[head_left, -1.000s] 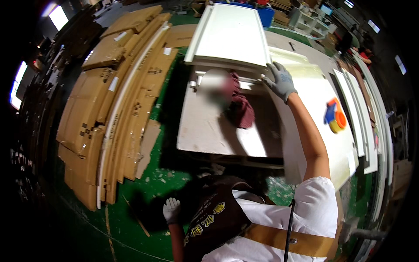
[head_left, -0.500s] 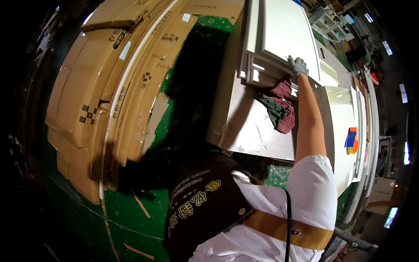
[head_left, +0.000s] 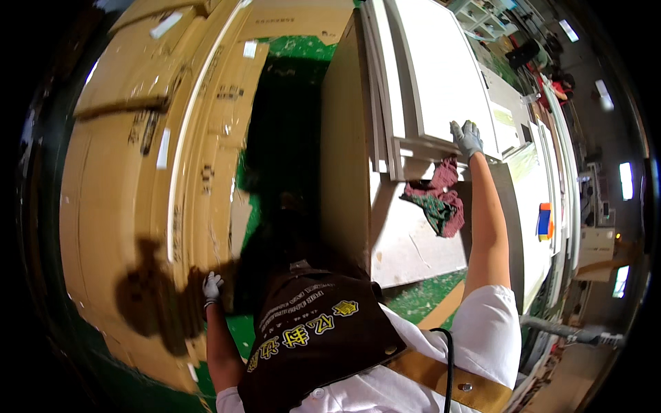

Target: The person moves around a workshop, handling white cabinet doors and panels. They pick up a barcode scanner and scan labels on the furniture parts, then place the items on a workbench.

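My right hand (head_left: 467, 139), in a grey glove, lies with its fingers spread on the near edge of a white panel (head_left: 444, 76). That panel is the top one of a stack of white boards. Just below the hand, a crumpled maroon and green patterned cloth (head_left: 441, 203) rests on the pale worktop (head_left: 406, 251). Off to the left, my gloved left hand (head_left: 213, 286) hangs beside the cardboard cartons, fingers loosely apart, with nothing visible in it. I cannot tell whether it touches the cartons.
Large flat cardboard cartons (head_left: 103, 227) are piled along the left, with a long white strip (head_left: 186, 131) on them. Green floor (head_left: 303, 47) shows between cartons and bench. At right, a blue and orange tape roll (head_left: 545, 221) sits on pale panels. Another person (head_left: 556, 88) is in the far background.
My left hand has come into view at the lower left. My right hand stays on the white panel. The whole view has shifted, showing more of the cartons.
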A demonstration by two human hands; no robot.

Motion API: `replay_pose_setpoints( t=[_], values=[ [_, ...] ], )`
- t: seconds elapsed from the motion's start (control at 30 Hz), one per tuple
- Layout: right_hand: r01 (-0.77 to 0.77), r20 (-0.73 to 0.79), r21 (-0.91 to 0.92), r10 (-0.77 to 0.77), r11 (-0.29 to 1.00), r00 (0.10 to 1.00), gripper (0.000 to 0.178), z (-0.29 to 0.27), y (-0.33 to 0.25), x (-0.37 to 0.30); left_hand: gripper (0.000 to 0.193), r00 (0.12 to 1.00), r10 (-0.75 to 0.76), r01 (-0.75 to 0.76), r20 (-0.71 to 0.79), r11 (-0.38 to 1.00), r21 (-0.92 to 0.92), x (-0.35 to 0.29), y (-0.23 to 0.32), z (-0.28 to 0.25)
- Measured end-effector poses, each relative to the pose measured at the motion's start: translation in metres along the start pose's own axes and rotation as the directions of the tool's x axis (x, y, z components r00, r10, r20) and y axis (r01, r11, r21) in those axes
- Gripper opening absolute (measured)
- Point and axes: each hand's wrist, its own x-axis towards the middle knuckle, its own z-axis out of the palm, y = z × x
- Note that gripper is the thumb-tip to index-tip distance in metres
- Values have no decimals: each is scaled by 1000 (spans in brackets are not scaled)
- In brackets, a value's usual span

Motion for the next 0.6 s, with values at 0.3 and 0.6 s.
replay_pose_setpoints(
  t=[0.3,0.6],
  values=[
    [-60,-89,110,70,992,994,82,-20,-89,81,29,467,237,-881,852,38,472,176,90,126],
    [-110,-141,121,126,987,982,79,-22,-111,194,23,684,-58,-658,727,382,649,217,232,329]
  ],
)
